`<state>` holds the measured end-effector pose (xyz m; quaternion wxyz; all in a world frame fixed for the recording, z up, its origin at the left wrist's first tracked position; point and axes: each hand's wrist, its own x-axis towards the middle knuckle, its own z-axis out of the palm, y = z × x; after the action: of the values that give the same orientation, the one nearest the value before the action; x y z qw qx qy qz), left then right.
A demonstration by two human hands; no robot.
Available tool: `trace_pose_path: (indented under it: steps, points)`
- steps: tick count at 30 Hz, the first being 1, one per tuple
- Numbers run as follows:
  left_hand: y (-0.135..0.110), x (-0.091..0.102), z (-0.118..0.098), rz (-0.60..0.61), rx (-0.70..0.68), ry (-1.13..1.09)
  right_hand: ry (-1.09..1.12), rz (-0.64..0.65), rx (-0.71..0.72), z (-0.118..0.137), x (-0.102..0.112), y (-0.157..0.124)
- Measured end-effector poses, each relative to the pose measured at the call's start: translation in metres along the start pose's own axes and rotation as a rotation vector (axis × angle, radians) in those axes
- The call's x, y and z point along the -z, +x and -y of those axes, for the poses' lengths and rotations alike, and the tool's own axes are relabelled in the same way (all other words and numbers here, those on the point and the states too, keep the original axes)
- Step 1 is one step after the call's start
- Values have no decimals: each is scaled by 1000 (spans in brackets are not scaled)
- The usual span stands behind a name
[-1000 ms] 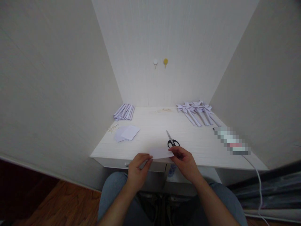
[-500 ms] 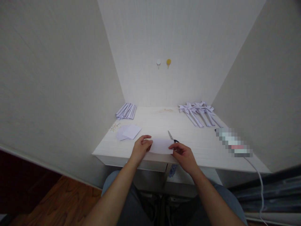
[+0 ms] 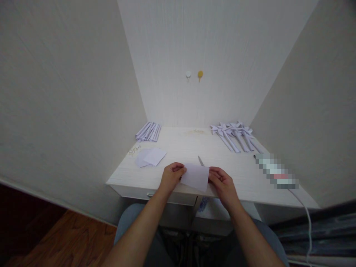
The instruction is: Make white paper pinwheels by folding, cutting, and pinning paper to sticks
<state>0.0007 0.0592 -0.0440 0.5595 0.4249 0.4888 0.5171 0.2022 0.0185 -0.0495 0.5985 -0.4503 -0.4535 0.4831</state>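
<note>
A white sheet of paper (image 3: 196, 176) is held up near the front edge of the white desk (image 3: 178, 142). My left hand (image 3: 172, 178) pinches its left edge between thumb and fingers. Its right edge is gripped by my right hand (image 3: 222, 182), thumb against the fingers. Behind the sheet lies a pair of scissors (image 3: 200, 161); only a blade shows, and the handles are hidden by the paper and hand. To the left of my left hand lie several loose square sheets (image 3: 155, 156), overlapping.
Rolled paper sticks (image 3: 148, 132) are piled at the back left, with small pieces (image 3: 134, 150) before them. Several paper pinwheels (image 3: 233, 135) lie at the back right. A blurred-out object (image 3: 275, 172) with a white cable (image 3: 308, 218) rests on the right. Walls enclose three sides.
The paper has moved slightly right and tilted, showing more of its face. Both hands have shifted right with it, and the scissors' handle is now covered.
</note>
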Motion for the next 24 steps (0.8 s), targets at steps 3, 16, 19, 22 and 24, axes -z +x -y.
trace_pose_path:
  steps: [3,16,19,22,24]
  points:
    - [1,-11,3,-27,-30,-1,18,18,-9,0,-4,2]
    - [-8,-22,0,-34,-84,-16,-15,-1,-8,1,-31,9]
    - [-7,-23,0,-47,-89,-18,-21,21,-27,3,-29,10]
    - [-5,-23,2,-58,-97,-17,-28,41,-41,4,-28,11]
    - [-5,-22,2,-55,-102,-16,-33,41,-46,3,-29,12]
